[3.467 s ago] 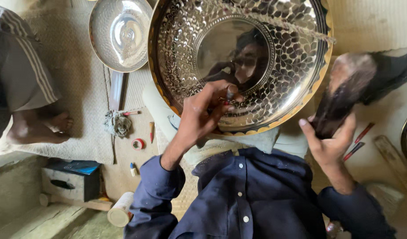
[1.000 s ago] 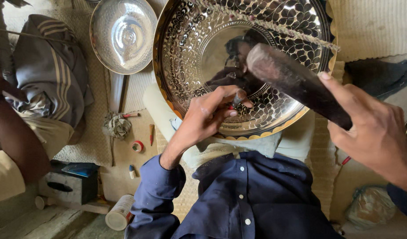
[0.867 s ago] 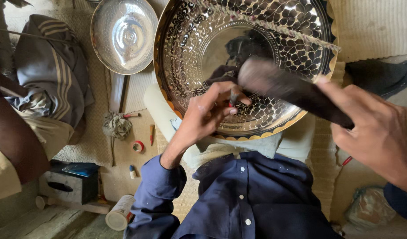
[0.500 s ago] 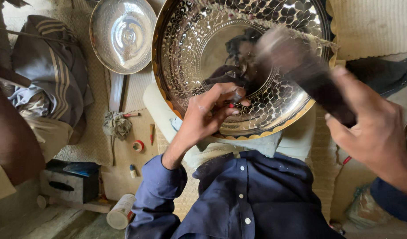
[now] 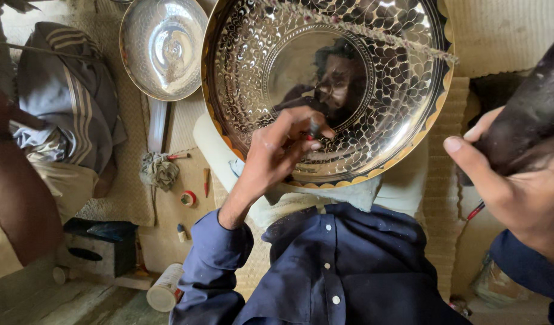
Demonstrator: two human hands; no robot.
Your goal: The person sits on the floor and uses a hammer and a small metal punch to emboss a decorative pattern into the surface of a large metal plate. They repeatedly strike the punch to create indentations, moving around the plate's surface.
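A big engraved tray (image 5: 373, 90), silver with a gold scalloped rim, fills the top middle, tilted against the person's lap above the blue shirt (image 5: 343, 265), and its polished centre mirrors the scene. The right hand (image 5: 517, 192) comes in large at the right edge, fingers wrapped tight round the dark mallet (image 5: 529, 120), which is raised well clear of the tray. The left hand (image 5: 283, 150) rests on the tray's lower face, fingertips pinching a small dark punch (image 5: 315, 126) held upright with its tip against the metal near the centre ring. At upper left lies a smaller plain silver dish (image 5: 162, 48), and beside it another person's striped trousers (image 5: 66, 102). On the mat below sit a rag (image 5: 158, 170), a roll of red tape (image 5: 188, 198) and a white bottle (image 5: 164, 289)
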